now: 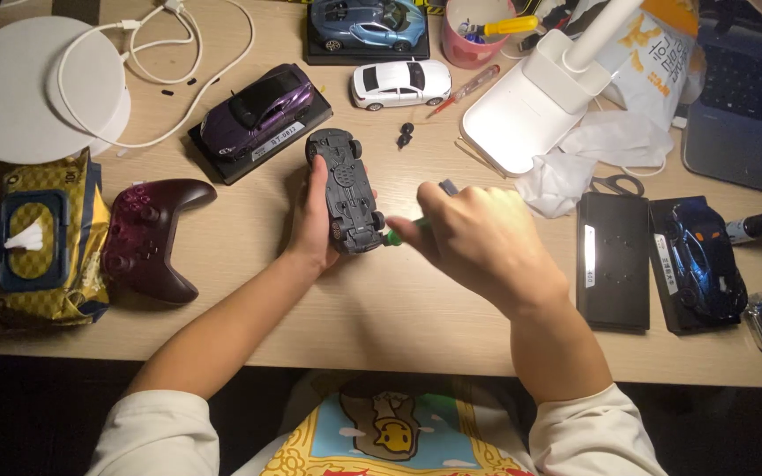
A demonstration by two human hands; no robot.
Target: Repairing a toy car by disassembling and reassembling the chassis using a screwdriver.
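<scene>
Left hand (pixel 312 216) clamps an upturned dark model car (pixel 347 191), chassis up, between both hands. Right hand (pixel 478 238) closed round a green-handled screwdriver (pixel 396 234), tip at the car's rear underside. Chassis not off yet; one small black part (pixel 406 134) lies loose beyond. Count: five model cars, two display bases right of right hand.

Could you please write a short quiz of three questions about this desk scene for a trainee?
1. True or false: the left hand holds the dark model car with its underside up.
2. What does the right hand hold? A) scissors B) green-handled screwdriver C) game controller
3. Fill in: the maroon game controller lies between the purple model car and the yellow ____ pack.

Key: 1 true; 2 B; 3 wipes.
</scene>
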